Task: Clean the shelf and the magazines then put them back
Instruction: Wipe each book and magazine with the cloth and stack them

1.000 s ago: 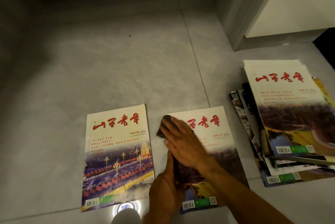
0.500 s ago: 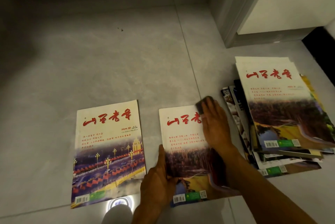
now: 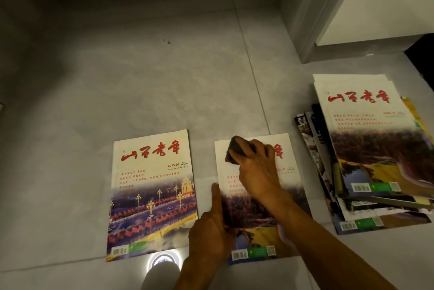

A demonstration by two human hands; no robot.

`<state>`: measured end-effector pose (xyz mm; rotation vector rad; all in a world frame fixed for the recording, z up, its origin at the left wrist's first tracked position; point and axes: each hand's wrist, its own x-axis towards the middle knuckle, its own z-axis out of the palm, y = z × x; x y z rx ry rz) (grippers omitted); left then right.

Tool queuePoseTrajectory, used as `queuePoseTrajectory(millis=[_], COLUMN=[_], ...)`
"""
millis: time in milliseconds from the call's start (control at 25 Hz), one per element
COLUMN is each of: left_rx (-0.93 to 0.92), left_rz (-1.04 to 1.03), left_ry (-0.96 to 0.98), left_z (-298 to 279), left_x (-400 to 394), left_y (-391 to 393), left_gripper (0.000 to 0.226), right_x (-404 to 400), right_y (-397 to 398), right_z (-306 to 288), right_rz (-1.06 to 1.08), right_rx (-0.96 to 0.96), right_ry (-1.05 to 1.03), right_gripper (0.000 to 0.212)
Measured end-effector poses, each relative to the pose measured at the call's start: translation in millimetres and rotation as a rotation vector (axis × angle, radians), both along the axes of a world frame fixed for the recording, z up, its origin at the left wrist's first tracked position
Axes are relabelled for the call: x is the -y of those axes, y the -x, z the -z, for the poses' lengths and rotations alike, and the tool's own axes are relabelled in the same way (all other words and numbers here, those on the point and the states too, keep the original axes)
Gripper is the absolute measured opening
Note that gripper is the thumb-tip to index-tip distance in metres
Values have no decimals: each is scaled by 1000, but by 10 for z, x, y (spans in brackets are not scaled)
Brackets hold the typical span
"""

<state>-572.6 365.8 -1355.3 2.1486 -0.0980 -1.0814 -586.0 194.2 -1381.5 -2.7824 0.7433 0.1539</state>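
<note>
1. The grey tiled floor point(image 3: 141, 92) carries everything; the shelf itself cannot be made out in this view.
2. The slanted pile of glossy magazines point(image 3: 366, 153) sits at 3 o'clock, well apart from the hands and unchanged over the last second. Whether it is the wiped or unwiped lot, I cannot tell.
3. The cream-covered magazine with red title and a night street scene point(image 3: 152, 193) lies flat at 8 o'clock, untouched, in the same place as before.
4. The matching cream magazine with red title and a landscape cover point(image 3: 260, 198) lies just right of it, at 6 o'clock.
5. The right hand point(image 3: 256, 170) has swept back from the cover's top right corner to its top left, fingers curled over the cloth and pressing it down.
6. The left hand point(image 3: 211, 233) stays on the cover's left edge, forefinger straight, pinning it.
7. The small dark wiping cloth point(image 3: 237, 151) now covers the title's first characters. Judging by these back-and-forth passes, this cover is nearly clean; restacking and reshelving remain.
</note>
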Motion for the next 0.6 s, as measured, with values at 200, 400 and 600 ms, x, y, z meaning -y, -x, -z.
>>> queuePoseTrajectory(millis=[200, 400, 600], left_rx=[199, 242, 408], left_rz=[230, 523, 564], left_ry=[-16, -29, -265], left_z=[59, 45, -126], left_x=[-32, 30, -53], left_y=[-217, -198, -267], left_gripper=[96, 96, 126], right_x=[-673, -529, -45], right_y=[551, 589, -264], right_z=[74, 184, 89], right_rz=[-81, -175, -56], right_rx=[132, 119, 146], right_ry=[-40, -102, -233], right_gripper=[64, 48, 51])
